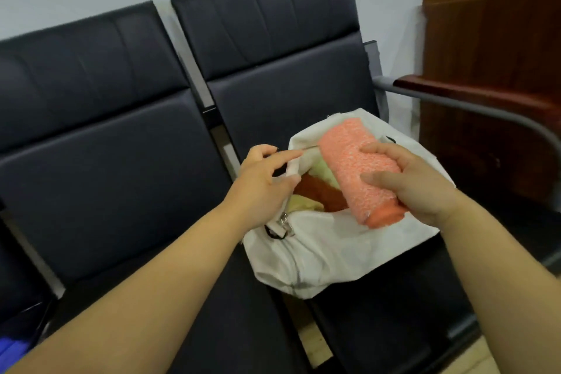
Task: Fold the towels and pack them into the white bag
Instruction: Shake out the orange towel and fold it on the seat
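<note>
While the left grip (263, 182) pinches the open rim of the white bag (318, 252) on the right-hand seat (288, 100), the right grip (416, 184) curls around a rolled pink towel (349, 161) over folded towels (318, 190) inside; a wooden cabinet (491, 70) stands rightward

The pink towel (352, 161) in the right hand (419, 182) covers much of the mouth of the bag (318, 249); towels (318, 193) between the hands show only as slivers. The left hand (261, 185) hides part of the rim. Far left of it, a blue thing (12, 349) is cut by the edge.
</note>
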Action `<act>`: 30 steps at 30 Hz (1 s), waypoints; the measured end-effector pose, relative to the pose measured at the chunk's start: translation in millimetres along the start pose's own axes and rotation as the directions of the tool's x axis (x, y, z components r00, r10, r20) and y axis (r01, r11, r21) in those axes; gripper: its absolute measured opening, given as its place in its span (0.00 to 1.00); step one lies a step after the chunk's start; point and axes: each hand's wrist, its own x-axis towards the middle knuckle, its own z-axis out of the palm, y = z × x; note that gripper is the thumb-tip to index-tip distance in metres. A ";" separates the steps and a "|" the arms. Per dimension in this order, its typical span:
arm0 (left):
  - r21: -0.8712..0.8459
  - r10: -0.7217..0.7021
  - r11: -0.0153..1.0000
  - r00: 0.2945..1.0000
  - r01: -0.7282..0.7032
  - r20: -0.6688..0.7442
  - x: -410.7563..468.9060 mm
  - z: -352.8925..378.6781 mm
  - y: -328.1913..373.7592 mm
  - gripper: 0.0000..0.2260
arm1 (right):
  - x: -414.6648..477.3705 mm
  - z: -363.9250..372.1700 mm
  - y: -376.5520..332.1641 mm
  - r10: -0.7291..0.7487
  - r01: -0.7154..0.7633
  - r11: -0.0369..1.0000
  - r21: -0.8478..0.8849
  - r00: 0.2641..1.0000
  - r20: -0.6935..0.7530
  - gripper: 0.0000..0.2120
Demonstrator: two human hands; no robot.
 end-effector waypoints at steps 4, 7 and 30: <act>0.216 -0.073 0.975 0.991 0.047 0.113 17.1 9.5 -10.8 0.16 | 37.5 19.1 20.5 0.022 -0.007 0.999 0.051 0.950 -0.312 0.17; 0.293 -0.069 0.956 0.981 0.013 0.183 27.0 9.3 -12.6 0.17 | 56.0 39.3 30.2 0.072 -0.043 0.995 0.095 0.939 -0.336 0.17; 0.098 -0.063 0.992 0.991 0.075 -0.114 13.1 -3.1 -18.2 0.27 | 118.0 55.8 10.0 0.304 0.160 0.675 -0.721 0.830 0.469 0.28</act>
